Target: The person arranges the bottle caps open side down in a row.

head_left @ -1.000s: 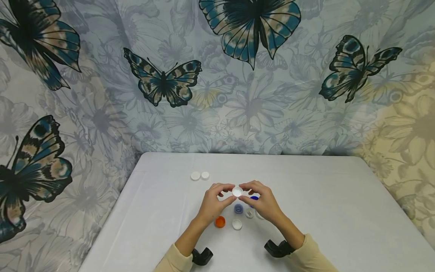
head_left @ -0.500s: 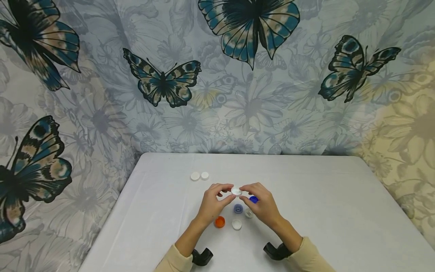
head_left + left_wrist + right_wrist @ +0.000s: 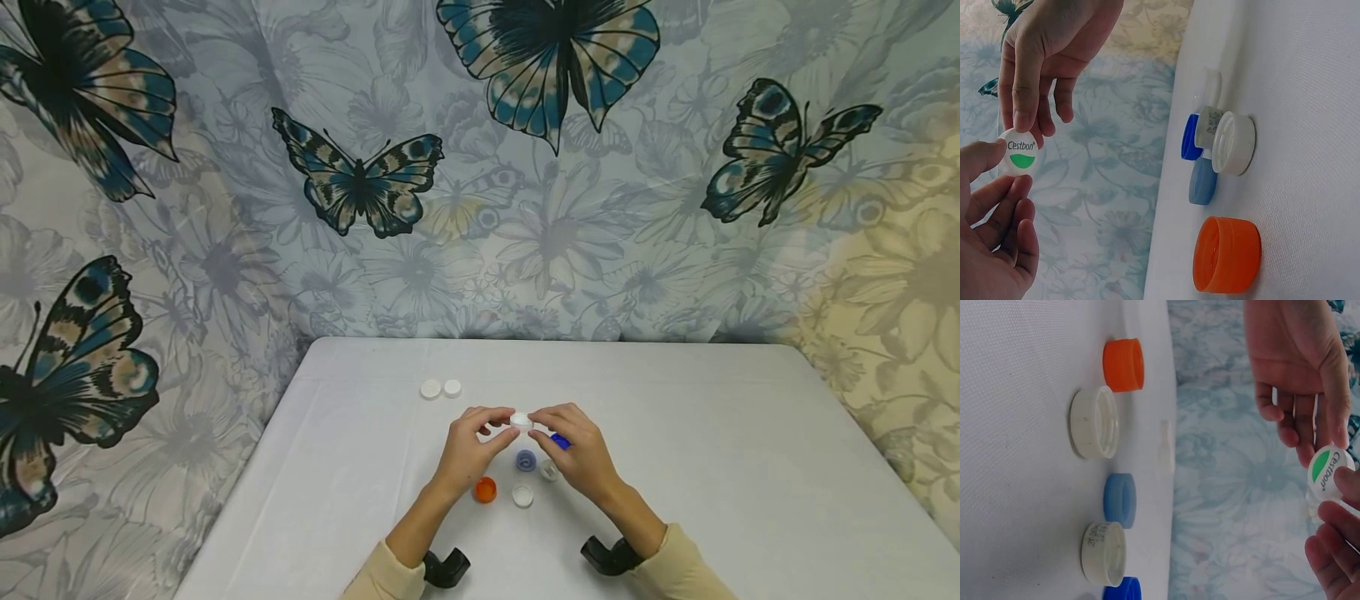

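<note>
A white bottle cap (image 3: 521, 422) is raised over the table between both hands. Its top, printed "Cestbon" with a green patch, shows in the left wrist view. My left hand (image 3: 474, 446) pinches it between thumb and fingers from the left. From the other side my right hand (image 3: 576, 443) pinches its rim with thumb and fingertips. Beneath the hands lie a pale blue cap (image 3: 526, 461), an orange cap (image 3: 485, 490) and a white cap (image 3: 522, 497). A whitish cap (image 3: 550, 471) and a dark blue cap (image 3: 560, 441) are partly covered by the right hand.
Farther back on the white table (image 3: 675, 433) two white caps (image 3: 441, 388) lie side by side. Black wrist mounts (image 3: 447, 568) sit at both wrists, low over the table. A butterfly-patterned cloth backdrop (image 3: 480, 275) rises behind the table's far edge.
Both hands have shifted slightly left with the held cap. The cap has tilted, so its hollow inside, visible earlier, shows less. More of the dark blue cap is uncovered.
</note>
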Demonstrator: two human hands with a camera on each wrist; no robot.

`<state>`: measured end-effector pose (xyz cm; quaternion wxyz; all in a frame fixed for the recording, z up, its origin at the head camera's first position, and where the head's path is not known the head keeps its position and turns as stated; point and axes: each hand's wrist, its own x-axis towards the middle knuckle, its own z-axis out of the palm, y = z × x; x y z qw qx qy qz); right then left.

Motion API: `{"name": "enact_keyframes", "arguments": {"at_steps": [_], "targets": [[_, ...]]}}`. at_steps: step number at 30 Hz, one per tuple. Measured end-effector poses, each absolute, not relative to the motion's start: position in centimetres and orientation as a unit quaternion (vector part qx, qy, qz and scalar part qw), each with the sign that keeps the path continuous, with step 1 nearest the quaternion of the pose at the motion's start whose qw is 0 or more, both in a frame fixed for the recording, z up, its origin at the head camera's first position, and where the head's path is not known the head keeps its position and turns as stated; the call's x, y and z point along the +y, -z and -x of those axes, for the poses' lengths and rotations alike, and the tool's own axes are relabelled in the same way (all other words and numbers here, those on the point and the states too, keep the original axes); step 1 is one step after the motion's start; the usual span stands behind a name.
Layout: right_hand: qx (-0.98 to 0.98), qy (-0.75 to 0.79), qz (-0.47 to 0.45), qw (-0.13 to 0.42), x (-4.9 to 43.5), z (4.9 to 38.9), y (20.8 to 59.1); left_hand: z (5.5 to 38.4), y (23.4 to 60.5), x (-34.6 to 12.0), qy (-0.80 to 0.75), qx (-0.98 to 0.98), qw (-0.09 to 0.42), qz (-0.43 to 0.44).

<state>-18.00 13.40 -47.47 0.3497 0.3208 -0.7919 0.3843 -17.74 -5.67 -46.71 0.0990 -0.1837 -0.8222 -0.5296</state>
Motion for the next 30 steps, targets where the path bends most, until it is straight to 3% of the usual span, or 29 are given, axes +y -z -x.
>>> {"name": "enact_keyframes", "arguments": {"at_steps": [12, 21, 30], "targets": [[-0.777, -0.403, -0.323, 0.359, 13.21, 17.78, 47.25, 17.59, 46.75, -5.54, 0.534, -0.819, 0.105, 0.182], [-0.766, -0.444, -0.324, 0.332, 13.21, 17.62, 47.48, 17.52, 46.86, -5.46, 0.544, -0.813, 0.105, 0.180], [-0.800, -0.441, -0.303, 0.273, 13.58, 17.31, 47.75, 17.40, 47.05, -5.40, 0.551, -0.809, 0.104, 0.176]]}}
